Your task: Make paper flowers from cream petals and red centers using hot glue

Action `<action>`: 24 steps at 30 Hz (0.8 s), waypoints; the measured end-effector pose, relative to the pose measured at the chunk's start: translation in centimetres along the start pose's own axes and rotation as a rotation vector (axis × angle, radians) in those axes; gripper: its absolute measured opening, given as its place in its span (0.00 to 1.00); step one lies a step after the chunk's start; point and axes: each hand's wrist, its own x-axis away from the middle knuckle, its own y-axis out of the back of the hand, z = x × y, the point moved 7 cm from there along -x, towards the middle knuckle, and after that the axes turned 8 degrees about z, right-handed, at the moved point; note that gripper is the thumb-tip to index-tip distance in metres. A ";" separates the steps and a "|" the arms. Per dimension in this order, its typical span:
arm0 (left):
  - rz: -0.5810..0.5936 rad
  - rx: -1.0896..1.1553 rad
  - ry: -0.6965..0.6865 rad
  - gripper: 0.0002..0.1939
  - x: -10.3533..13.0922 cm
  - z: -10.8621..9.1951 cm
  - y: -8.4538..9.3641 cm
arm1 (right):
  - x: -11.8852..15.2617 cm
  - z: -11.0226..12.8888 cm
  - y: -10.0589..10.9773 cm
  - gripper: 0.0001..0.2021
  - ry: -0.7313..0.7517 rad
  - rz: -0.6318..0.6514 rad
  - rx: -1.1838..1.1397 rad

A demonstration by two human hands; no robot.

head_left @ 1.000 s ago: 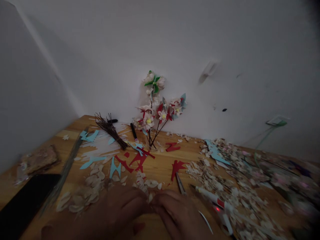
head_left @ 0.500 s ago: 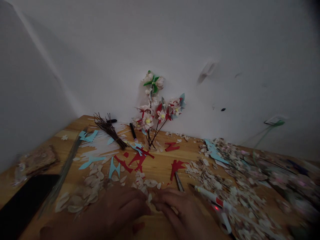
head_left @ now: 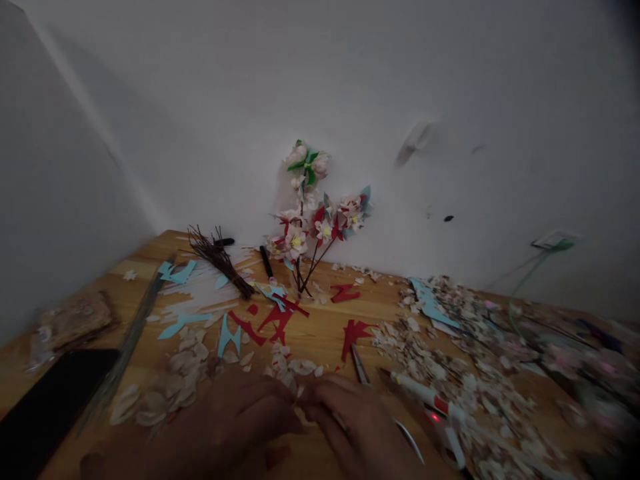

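Note:
My left hand and my right hand meet at the bottom middle, just above the wooden table. Fingertips on both are pinched together and almost touch. A small pale bit shows between them, too dim to name. Just beyond lie loose cream petals. Scissors lie beside my right hand, their tips over a red paper scrap; part of their pale handle shows past the hand. To the right rests a white glue gun with a red light glowing. Another red scrap lies below the hands.
Artificial flower stems stand against the wall. Brown stems, blue paper scraps and petals lie left. A black flat device and thin wires are farther left. Petal heaps cover the right side.
My right hand has shifted slightly left, bringing the fingertips closer together. More of the scissors' pale handle now shows beside it. The table's items otherwise stay put.

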 end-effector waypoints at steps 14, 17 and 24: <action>-0.037 1.097 0.885 0.09 0.3 3.7 -3.5 | 1.9 -2.9 0.0 0.10 -0.218 -0.145 -0.709; 0.020 1.256 0.994 0.13 0.1 2.9 -4.8 | 1.8 -3.1 -0.9 0.13 -0.232 -0.132 -0.762; 0.058 1.512 1.087 0.21 0.2 2.1 -7.4 | 2.1 -2.5 0.6 0.07 -0.092 -0.296 -0.395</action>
